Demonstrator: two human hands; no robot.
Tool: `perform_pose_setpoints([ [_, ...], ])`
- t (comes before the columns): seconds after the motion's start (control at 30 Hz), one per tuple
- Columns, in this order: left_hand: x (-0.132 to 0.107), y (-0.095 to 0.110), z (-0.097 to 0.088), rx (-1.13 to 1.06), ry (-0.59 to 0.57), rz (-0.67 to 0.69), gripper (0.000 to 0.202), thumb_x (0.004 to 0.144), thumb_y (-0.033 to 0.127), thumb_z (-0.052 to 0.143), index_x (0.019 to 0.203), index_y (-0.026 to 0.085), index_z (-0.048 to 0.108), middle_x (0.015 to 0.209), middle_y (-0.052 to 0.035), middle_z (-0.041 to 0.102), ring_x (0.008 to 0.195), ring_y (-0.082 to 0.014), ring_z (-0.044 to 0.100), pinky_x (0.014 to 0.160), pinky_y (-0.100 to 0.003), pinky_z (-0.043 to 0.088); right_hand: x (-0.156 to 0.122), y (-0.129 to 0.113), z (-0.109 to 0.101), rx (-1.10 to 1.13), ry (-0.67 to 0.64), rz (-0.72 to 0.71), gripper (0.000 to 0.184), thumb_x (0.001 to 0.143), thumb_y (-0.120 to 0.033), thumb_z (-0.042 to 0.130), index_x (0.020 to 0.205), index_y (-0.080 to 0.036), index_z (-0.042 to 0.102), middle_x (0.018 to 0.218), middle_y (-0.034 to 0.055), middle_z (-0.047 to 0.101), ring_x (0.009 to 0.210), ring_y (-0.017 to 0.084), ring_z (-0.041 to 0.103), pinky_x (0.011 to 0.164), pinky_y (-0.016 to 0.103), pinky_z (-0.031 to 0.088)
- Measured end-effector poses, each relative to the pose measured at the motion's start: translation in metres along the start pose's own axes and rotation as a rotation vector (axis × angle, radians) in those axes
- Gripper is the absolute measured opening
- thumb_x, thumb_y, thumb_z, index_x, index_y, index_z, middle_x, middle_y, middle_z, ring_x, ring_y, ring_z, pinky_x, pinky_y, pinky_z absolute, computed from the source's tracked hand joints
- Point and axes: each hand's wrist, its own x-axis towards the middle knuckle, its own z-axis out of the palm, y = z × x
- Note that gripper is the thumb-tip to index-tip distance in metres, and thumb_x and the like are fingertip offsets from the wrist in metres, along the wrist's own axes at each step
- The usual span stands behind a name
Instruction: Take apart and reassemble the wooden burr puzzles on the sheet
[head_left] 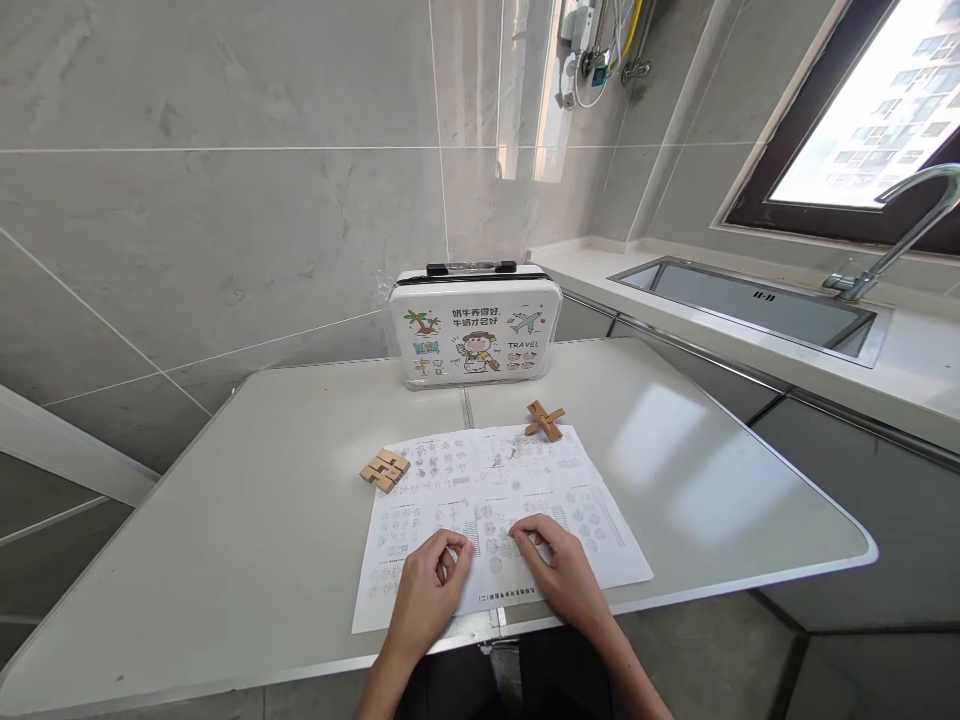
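A large white printed sheet with small diagrams lies on the folding table. My left hand rests on its lower left part, fingers curled in loosely, with nothing visible in them. On the lower right part lies my right hand, its fingers also curled and nothing seen in them. At the sheet's upper left corner sits a flat wooden block puzzle of interlocking bars. By the upper right edge of the sheet is a cross-shaped wooden puzzle. Both puzzles are apart from my hands.
A white cartoon-printed case with a black handle stands upright at the table's back, against the wall. The folding table has a seam down its middle. To the right are a counter with a sink, a faucet and a window.
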Motion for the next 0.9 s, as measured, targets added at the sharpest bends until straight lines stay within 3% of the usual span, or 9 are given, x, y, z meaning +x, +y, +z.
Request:
perform_pose_setpoints([
  [0.4,-0.0007,0.0036,-0.0026,0.008,-0.043,-0.043,0.037,0.099,0.054,0.053,0.087,0.022,0.069,0.071,0.0001,0.063,0.061,-0.0159,0.052,0.059,-0.026,0.040,-0.0011,0.0002,0.0015,0.042,-0.040,0.042,0.023,0.108,-0.039,0.051,0.101,-0.025,0.068,0.100,0.0067,0.074,0.093,0.025,0.070,0.081,0.036,0.053],
  [0.9,0.0008,-0.0032,0.0004,0.015,-0.066,-0.084,0.039,0.099,0.057,0.051,0.086,0.022,0.063,0.066,0.0027,0.053,0.059,-0.0156,0.047,0.059,-0.026,0.036,-0.0002,0.0024,0.0046,0.065,-0.026,0.053,0.022,0.107,-0.037,0.052,0.100,-0.025,0.068,0.098,0.0061,0.074,0.091,0.024,0.069,0.081,0.035,0.050],
])
